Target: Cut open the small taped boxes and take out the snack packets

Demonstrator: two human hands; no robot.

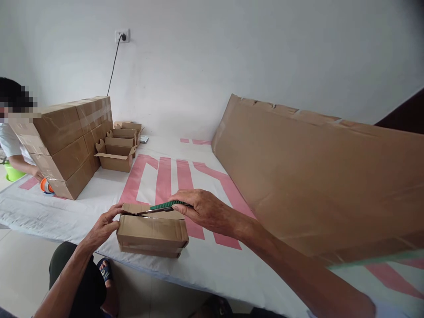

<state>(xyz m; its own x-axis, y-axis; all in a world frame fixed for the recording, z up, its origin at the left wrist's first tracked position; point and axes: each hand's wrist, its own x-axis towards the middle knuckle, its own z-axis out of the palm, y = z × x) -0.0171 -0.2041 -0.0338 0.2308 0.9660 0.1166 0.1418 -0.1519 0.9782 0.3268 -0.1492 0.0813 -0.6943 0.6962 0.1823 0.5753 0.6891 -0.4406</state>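
Carton (pixel 150 232) (inside unseen), green cutter (pixel 164 206) at top seam

Head-worn view looks forward and down, probably near the table (pixel 92 194)

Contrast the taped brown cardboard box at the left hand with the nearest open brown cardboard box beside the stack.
The taped brown cardboard box has a largely covered top; the open brown cardboard box shows its inside. The left hand touches the taped box; no hand touches the open box. Both rest on the pink-marked white cloth.
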